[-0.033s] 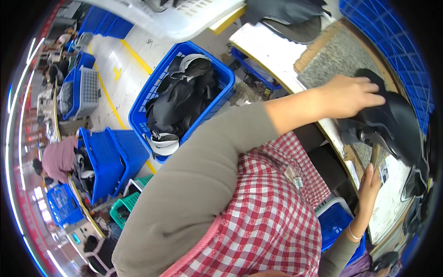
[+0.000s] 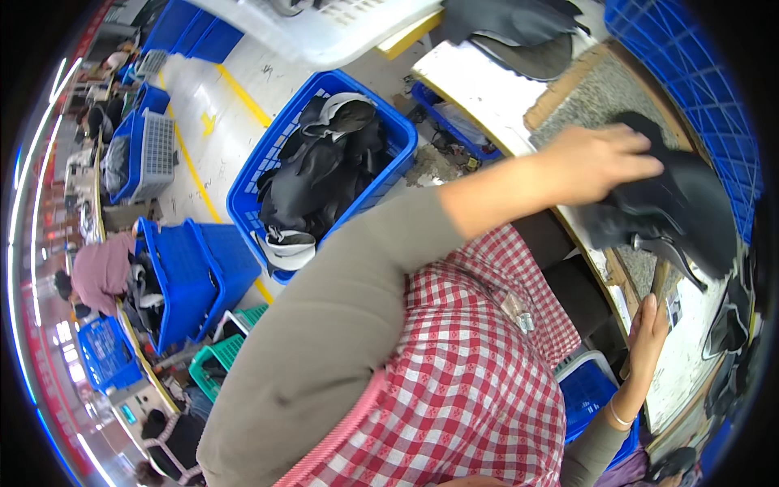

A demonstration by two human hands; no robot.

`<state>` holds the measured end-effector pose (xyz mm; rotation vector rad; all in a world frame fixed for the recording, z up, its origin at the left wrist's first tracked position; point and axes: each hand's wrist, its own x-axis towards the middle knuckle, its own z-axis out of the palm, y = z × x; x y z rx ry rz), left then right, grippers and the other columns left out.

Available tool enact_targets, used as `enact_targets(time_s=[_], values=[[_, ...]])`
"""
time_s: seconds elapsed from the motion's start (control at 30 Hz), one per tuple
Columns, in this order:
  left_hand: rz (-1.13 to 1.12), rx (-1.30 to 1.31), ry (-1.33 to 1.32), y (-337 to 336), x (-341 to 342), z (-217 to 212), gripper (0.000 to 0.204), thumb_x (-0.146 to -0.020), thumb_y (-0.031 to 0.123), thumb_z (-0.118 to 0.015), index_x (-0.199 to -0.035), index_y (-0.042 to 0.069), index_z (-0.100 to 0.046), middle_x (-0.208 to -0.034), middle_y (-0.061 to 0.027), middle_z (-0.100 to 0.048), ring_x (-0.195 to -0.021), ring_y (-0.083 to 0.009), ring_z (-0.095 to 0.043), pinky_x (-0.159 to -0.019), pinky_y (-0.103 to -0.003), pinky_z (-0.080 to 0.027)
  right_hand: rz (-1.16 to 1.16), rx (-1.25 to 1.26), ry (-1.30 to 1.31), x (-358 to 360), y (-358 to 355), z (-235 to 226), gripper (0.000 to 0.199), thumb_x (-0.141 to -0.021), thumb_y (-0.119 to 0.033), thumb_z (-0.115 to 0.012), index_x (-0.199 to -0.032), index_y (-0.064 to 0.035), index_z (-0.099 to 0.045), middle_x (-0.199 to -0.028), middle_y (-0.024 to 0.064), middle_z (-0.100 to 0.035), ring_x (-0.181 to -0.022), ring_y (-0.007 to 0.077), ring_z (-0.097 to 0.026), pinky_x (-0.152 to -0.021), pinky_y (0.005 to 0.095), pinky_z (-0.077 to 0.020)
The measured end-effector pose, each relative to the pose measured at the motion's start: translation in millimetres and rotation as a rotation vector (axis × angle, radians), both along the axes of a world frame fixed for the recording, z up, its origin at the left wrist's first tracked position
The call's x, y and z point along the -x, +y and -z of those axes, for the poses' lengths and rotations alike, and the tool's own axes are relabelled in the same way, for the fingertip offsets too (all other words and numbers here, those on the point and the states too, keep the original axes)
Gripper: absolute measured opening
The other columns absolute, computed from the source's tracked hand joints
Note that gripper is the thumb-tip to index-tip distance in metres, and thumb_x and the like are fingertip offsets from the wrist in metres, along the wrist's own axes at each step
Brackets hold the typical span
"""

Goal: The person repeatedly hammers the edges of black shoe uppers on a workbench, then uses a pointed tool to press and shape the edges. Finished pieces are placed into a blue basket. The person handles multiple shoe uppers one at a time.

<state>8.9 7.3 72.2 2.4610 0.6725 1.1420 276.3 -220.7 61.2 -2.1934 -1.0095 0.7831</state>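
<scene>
Bright, even indoor light; strong fisheye bending and dark vignette at the rim.

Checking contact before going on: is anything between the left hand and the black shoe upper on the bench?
Nothing visible: the left hand already lies directly on the black shoe upper. The right hand is apart, lower at the bench edge.

The person wears a long grey-brown sleeve (image 2: 341,325) that ends short of the wrist, leaving the forearm and the left hand (image 2: 596,162) bare. Over the chest lies a red-and-white checked apron (image 2: 471,381), edged with a pink strap (image 2: 341,434) just below the sleeve. A small clear tag (image 2: 519,312) sits on the checked cloth. The right hand (image 2: 649,333) is bare, with a thin bangle (image 2: 620,417) at the wrist above a grey cuff (image 2: 596,454).
</scene>
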Motion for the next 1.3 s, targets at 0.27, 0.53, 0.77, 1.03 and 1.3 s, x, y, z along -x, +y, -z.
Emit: enact_targets(time_s=[0.27, 0.53, 0.77, 1.03, 1.3], values=[[-0.892, -0.07, 0.35, -114, 365, 105, 0.064, -0.081, -0.014, -0.062, -0.137, 0.015, -0.067, -0.145, -0.021, -0.057, -0.132, -0.0408, -0.057, -0.107, -0.045, -0.051, -0.062, -0.12, -0.23, 20, 12, -5, 0.027, -0.102, -0.027, -0.067, -0.103, 0.0006, -0.065, -0.074, 0.0013, -0.055, -0.068, 0.0084, -0.048, -0.061, 0.0274, -0.0401], [-0.509, 0.321, 0.214, -22, 294, 178, 0.036, -0.094, 0.008, -0.066, -0.13, 0.007, -0.069, -0.126, -0.0192, -0.07, -0.119, -0.0368, -0.066, -0.105, -0.042, -0.049, 0.007, -0.395, -0.302, -12, 19, 25, 0.04, -0.093, -0.014, -0.07, -0.13, -0.0006, -0.062, -0.121, 0.0157, -0.07, -0.108, 0.0269, -0.066, -0.096, 0.0377, -0.0499], [-0.387, -0.094, 0.078, 225, 135, 38, 0.041, -0.101, 0.026, -0.066, -0.132, 0.0, -0.064, -0.128, -0.0213, -0.068, -0.119, -0.0378, -0.063, -0.104, -0.042, -0.047, 0.246, -0.243, -0.48, -65, -23, 32, 0.044, -0.092, -0.018, -0.071, -0.133, -0.0073, -0.061, -0.106, 0.0235, -0.073, -0.095, 0.041, -0.071, -0.085, 0.0457, -0.0558], [-0.445, 0.431, 0.39, 337, 54, 22, 0.08, -0.084, 0.041, -0.083, -0.135, -0.015, -0.057, -0.134, -0.0296, -0.064, -0.121, -0.0375, -0.065, -0.105, -0.039, -0.047, 0.173, -0.387, -0.459, -85, 29, 35, 0.041, -0.09, -0.01, -0.07, -0.129, -0.0019, -0.063, -0.112, 0.0261, -0.071, -0.103, 0.0433, -0.069, -0.091, 0.0478, -0.0549], [-0.023, 0.788, -0.313, 230, 100, -117, 0.034, -0.101, 0.016, -0.068, -0.125, -0.007, -0.065, -0.125, -0.0117, -0.069, -0.113, -0.0162, -0.064, -0.102, -0.03, -0.047, 0.261, -0.387, -1.195, -177, -1, 39, 0.031, -0.093, -0.015, -0.072, -0.122, -0.0045, -0.071, -0.094, 0.016, -0.075, -0.083, 0.0296, -0.072, -0.077, 0.0373, -0.0569]])
